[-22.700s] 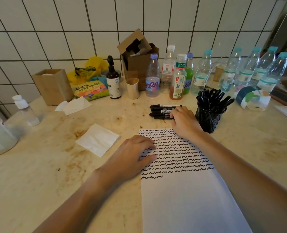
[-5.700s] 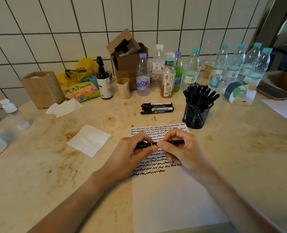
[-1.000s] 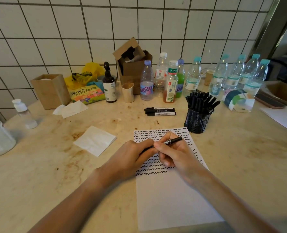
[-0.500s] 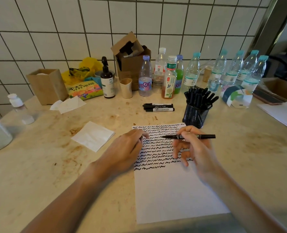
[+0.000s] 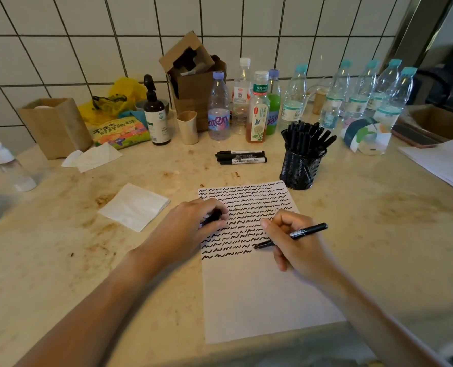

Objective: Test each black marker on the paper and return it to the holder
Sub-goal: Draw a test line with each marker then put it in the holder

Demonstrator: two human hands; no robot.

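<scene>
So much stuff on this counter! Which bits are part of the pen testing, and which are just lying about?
In use:
black marker in right hand
black cap in left hand
white paper with squiggles
black mesh holder
three loose markers

Lying about:
plastic bottles
cardboard box
white napkin
brown pump bottle

Both hands (image 5: 191,229) (image 5: 295,246) curled, forearms converging

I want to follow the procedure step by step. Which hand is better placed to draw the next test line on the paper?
The right hand: it grips the uncapped marker with the tip at the paper, beside the last squiggle row. The left hand only holds the cap.
</scene>
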